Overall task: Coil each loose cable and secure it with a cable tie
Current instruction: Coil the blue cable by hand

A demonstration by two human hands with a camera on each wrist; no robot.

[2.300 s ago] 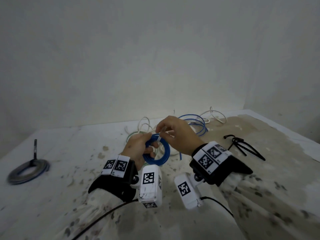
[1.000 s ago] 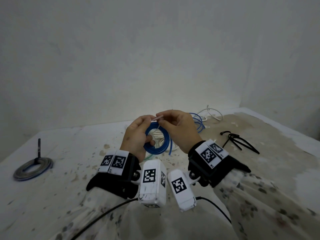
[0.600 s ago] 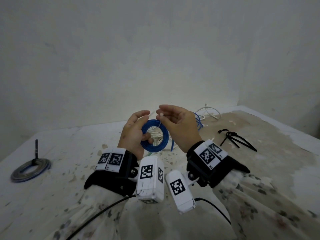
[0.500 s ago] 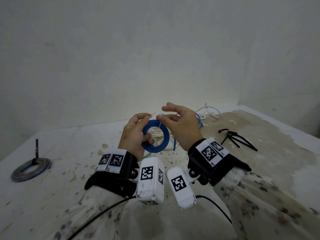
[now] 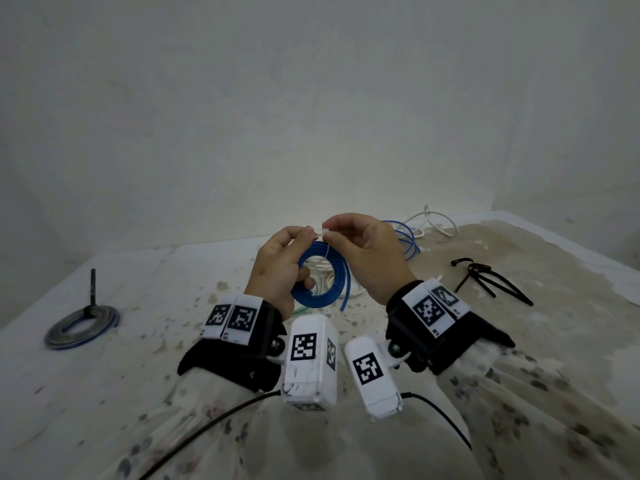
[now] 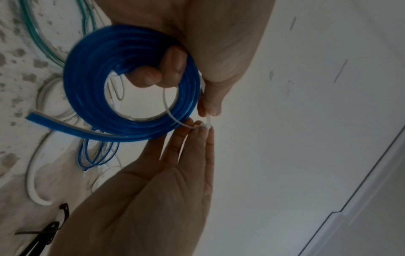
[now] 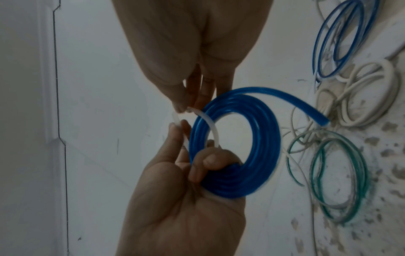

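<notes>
Fingers: your left hand [image 5: 277,268] curls its lower fingers [image 6: 153,76] through the blue coil [image 5: 323,282], and its upper fingertips pinch one end of the white tie [image 6: 175,117]. Your right hand [image 5: 372,258] pinches the tie's other end between thumb and fingertips, its other fingers lying fairly straight.
Meeting point: both pinches come together just above the coil's top edge, close to touching; whether the tie's tail is already in its head is too small to tell.
Coil: several turns of flat blue cable, held upright in the air above the table [image 5: 104,393], near the middle of the scene. One loose end [image 5: 344,299] hangs down on its right side.
Tie: it arcs through the coil's opening and over its rim, loose, not drawn tight on the turns.
Far pile: beyond your hands lie thin blue loops [image 5: 405,244], white cable [image 5: 429,223] and green loops [image 7: 337,180], all on the table, overlapping one another.
Right: black ties [image 5: 485,282] lie in a bundle on the table, well apart from your right hand.
Left: a grey coil [image 5: 81,327] lies flat on the table, far from both hands, with a black tie closed round it and its tail [image 5: 92,285] sticking upward.
Surface: the table is pale, with dark specks and a brownish patch on the right.
</notes>
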